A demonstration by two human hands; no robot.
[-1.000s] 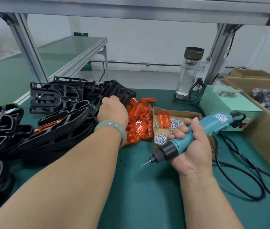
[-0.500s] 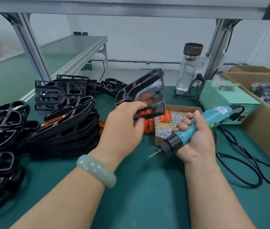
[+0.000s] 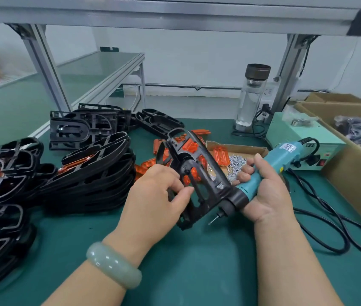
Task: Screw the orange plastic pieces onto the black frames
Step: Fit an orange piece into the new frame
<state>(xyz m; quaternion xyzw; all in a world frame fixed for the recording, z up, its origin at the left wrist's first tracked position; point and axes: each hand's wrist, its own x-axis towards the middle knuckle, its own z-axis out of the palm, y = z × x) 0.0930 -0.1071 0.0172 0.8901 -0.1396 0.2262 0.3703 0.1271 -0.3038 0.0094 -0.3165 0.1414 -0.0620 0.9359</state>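
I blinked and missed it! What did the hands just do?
The left hand lifted a black frame off the back pile and brought it close to the screwdriver. The right hand kept gripping the screwdriver; the big stack stayed put.

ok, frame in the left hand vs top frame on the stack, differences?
The held frame is up off the mat, tilted on edge, gripped by the left hand; the stack's top frame lies flat on others. The top frame carries an orange piece; the held frame seems bare, the orange seen through it being loose pieces behind. Both are black open frames.
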